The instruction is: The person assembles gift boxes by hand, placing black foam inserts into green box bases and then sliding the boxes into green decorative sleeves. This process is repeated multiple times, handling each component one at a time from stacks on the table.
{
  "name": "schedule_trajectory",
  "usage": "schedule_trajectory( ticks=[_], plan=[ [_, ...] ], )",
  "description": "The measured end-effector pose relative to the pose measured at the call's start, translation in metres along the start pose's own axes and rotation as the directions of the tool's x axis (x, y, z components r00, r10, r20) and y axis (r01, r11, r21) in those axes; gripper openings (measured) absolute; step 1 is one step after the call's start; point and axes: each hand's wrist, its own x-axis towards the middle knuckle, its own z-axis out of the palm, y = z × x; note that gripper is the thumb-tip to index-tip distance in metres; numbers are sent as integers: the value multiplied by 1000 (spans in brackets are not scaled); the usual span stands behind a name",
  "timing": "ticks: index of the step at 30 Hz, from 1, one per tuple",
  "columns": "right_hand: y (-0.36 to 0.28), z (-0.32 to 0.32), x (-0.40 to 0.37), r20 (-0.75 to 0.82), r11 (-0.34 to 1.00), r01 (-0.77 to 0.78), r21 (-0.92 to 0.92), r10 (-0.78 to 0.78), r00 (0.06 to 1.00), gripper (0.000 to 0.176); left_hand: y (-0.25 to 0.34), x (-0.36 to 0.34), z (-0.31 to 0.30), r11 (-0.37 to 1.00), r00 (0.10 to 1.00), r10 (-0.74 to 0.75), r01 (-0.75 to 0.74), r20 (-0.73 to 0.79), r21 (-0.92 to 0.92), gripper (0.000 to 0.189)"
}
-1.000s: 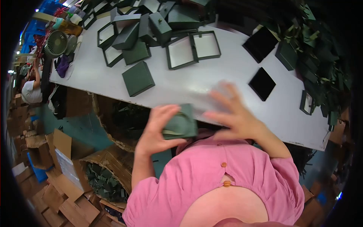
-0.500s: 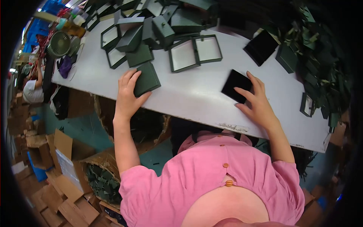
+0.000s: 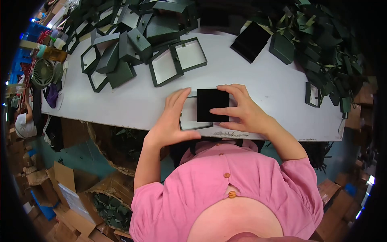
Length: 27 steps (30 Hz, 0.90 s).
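Observation:
Directly before me on the table is a shallow dark green box point(image 3: 188, 117) with its white inside facing up. My left hand point(image 3: 167, 121) grips its left side, fingers along the left edge and thumb by the near corner. A black square pad point(image 3: 207, 101) lies over the right part of the box, overlapping it in this view and hiding that part of its inside. My right hand point(image 3: 244, 111) holds the pad from the right, with one finger laid across its top and the others around its edge.
Several green boxes point(image 3: 163, 26) are heaped at the back left, beside two with white insides point(image 3: 165, 66). A stack of black pads point(image 3: 252, 40) lies at the back. More dark green boxes point(image 3: 322, 56) pile up at the right. A small fan point(image 3: 43, 72) stands left.
Both hands have come together in front of me. The left has brought a green box over, now white side up; the right has moved the black pad leftward onto it. The view has shifted.

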Motion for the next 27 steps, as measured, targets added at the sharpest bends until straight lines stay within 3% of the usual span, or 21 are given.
schedule_trajectory(
  ticks=[4,5,6,7,9,12,13,14,15,16,19,22,25,27],
  plan=[
    [3,-1,6,56,994,106,11,-106,993,45,-4,-9,17,999,998,-42,41,-45,-28,111],
    [4,1,7,81,990,144,3,-143,986,44,-10,-4,26,994,991,105,-107,-81,-19,109],
    [5,11,9,43,980,190,60,-193,980,46,-9,1,35,990,987,137,-140,-79,-30,111],
    [0,18,10,61,976,216,-21,-215,975,49,-7,6,43,984,982,169,-173,-78,-41,113],
    [0,21,1,187,948,219,-229,-177,966,57,-2,14,45,987,987,162,-161,-8,22,99],
    [32,-21,-3,283,977,160,-143,-114,952,67,1,10,39,971,990,135,-142,49,193,82],
    [56,-34,-6,-65,933,-23,-360,-1,998,68,2,10,41,968,992,121,-128,47,215,81],
    [87,-47,-9,-419,835,-261,-484,40,907,69,4,9,42,965,994,103,-111,45,236,80],
    [121,-67,-5,-695,747,-448,-491,-26,718,69,5,7,43,962,995,85,-94,45,258,78],
    [129,-81,0,-813,462,-769,-442,156,561,69,5,7,45,951,994,97,-105,41,289,80],
    [139,-96,-5,-709,441,-875,-200,551,441,59,7,7,47,943,995,96,-94,8,320,80],
    [153,-85,-49,-686,797,-604,-24,426,590,55,9,3,40,944,998,61,-46,-35,326,74],
    [105,-73,-79,-384,590,-446,-673,237,892,55,13,-4,29,916,998,35,-12,-49,401,67],
    [115,-71,-81,-549,725,-512,-461,220,806,51,14,-5,24,912,999,-2,15,-33,409,66]
  ],
)
